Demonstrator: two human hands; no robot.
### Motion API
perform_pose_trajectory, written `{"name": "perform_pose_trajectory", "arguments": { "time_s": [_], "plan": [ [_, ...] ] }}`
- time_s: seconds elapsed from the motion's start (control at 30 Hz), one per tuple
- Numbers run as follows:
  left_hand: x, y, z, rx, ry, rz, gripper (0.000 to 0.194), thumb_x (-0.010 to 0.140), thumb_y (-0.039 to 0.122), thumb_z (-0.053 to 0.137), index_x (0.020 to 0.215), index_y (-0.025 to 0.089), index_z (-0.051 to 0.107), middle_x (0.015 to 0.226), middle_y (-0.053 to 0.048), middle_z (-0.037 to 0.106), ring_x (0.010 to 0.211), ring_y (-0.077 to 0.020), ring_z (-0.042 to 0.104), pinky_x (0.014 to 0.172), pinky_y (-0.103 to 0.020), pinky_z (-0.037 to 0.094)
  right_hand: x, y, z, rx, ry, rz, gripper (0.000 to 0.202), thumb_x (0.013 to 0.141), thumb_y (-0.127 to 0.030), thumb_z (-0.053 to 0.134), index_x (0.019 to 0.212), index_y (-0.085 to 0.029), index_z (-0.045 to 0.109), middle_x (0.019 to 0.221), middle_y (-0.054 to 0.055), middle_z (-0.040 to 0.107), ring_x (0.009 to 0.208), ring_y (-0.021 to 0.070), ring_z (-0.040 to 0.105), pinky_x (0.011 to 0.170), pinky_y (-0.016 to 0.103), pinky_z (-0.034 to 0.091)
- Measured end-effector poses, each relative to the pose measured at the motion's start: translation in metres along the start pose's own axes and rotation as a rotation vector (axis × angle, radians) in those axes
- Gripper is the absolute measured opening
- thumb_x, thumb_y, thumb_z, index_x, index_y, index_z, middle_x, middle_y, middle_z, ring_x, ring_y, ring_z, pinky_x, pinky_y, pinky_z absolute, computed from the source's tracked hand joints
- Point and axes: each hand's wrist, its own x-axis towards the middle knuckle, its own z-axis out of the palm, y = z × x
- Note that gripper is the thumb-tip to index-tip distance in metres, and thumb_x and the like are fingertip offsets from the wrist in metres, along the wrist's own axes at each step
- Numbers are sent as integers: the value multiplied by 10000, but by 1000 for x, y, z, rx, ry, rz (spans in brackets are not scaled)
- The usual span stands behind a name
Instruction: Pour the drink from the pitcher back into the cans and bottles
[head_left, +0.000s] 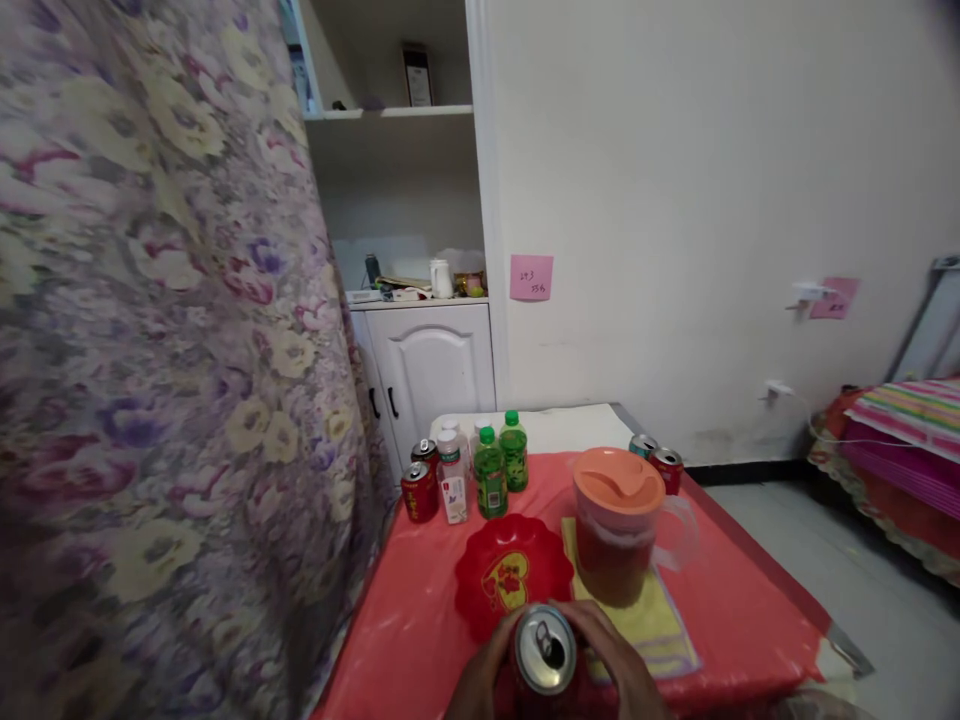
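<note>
An opened soda can (546,650) stands at the near edge of the table, its silver top facing up with the tab and a dark drinking hole showing. My left hand (487,668) is closed round its left side, and my right hand (611,650) curves round the right side. The can's lower body is mostly hidden. Just beyond it lies a red scalloped plate (480,560) with a yellow heart design. To the right, a clear pitcher (615,560) of dark liquid, with an orange lid (619,478), rests on a yellow cloth (667,630).
Red cans (420,492), white-capped bottles (453,475) and green bottles (491,480) cluster at the table's back left. Two more cans (667,468) stand behind the pitcher. A red cloth (405,620) covers the table; a floral curtain (187,400) hangs at left.
</note>
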Motion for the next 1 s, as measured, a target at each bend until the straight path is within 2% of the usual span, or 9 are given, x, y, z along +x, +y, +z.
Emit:
{"name": "perform_pose_trajectory", "arguments": {
  "time_s": [0.1, 0.23, 0.37, 0.47, 0.57, 0.7, 0.8, 0.9, 1.0],
  "plan": [
    [17, -3, -18, -2, -18, -16, 823, 497, 231, 893, 1281, 231, 642, 1323, -101, 686, 1298, -390, 557, 1142, -486, 393, 4, -4, -2, -42, 65, -8, 731, 686, -619, 766, 1323, -289, 622, 1255, 111, 677, 1120, 317, 652, 956, 364, 532],
    [49, -12, -49, 2, 90, -1, 850, 489, 177, 854, 1299, 175, 595, 1366, -142, 655, 1336, -403, 517, 1163, -523, 349, -3, -11, -20, -132, 289, 42, 457, 808, -473, 699, 1216, -268, 676, 1113, 89, 729, 898, 245, 715, 823, 311, 584],
    [80, -22, -71, -27, 83, 27, 825, 516, 245, 874, 1281, 153, 580, 1307, -161, 692, 1255, -394, 595, 1085, -488, 454, -16, -12, -64, -179, 582, 200, 343, 856, -461, 640, 1113, -238, 683, 1049, 88, 748, 929, 243, 711, 824, 293, 581],
    [93, -32, -75, -65, 78, 17, 811, 513, 268, 892, 1255, 157, 585, 1278, -158, 710, 1228, -391, 616, 1059, -478, 479, -18, -6, -102, -169, 734, 365, 446, 791, -544, 689, 1117, -241, 660, 1156, 89, 734, 1055, 267, 680, 867, 283, 563],
    [95, -41, -72, -111, 49, 3, 787, 521, 284, 893, 1239, 169, 590, 1269, -150, 713, 1221, -392, 619, 1050, -481, 486, -8, 3, -127, -155, 862, 459, 537, 749, -602, 701, 1165, -266, 649, 1246, 65, 695, 1139, 290, 630, 942, 328, 517],
    [90, -50, -68, -121, 82, -15, 829, 494, 296, 899, 1245, 169, 572, 1295, -165, 686, 1254, -406, 585, 1083, -493, 450, 13, 19, -132, -68, 873, 427, 569, 737, -595, 719, 1185, -252, 637, 1277, 69, 672, 1212, 307, 574, 1011, 373, 459],
    [86, -58, -68, -105, 101, -32, 859, 492, 336, 904, 1257, 173, 548, 1315, -176, 663, 1276, -409, 563, 1112, -492, 419, 28, 32, -125, 48, 808, 428, 539, 731, -577, 734, 1137, -229, 659, 1199, 79, 709, 1174, 294, 597, 967, 351, 476],
    [86, -69, -68, -122, 105, -22, 877, 501, 413, 906, 1259, 181, 531, 1312, -172, 656, 1279, -408, 561, 1109, -487, 427, 38, 40, -121, 93, 769, 417, 509, 735, -587, 727, 1072, -208, 682, 1084, 83, 740, 1026, 269, 652, 855, 332, 510],
    [87, -78, -69, -137, 147, 7, 885, 529, 453, 899, 1281, 189, 513, 1324, -171, 647, 1302, -406, 544, 1124, -497, 411, 48, 42, -122, -5, 771, 373, 421, 784, -598, 678, 893, -192, 687, 786, 31, 698, 745, 197, 614, 671, 294, 477]
  ]
}}
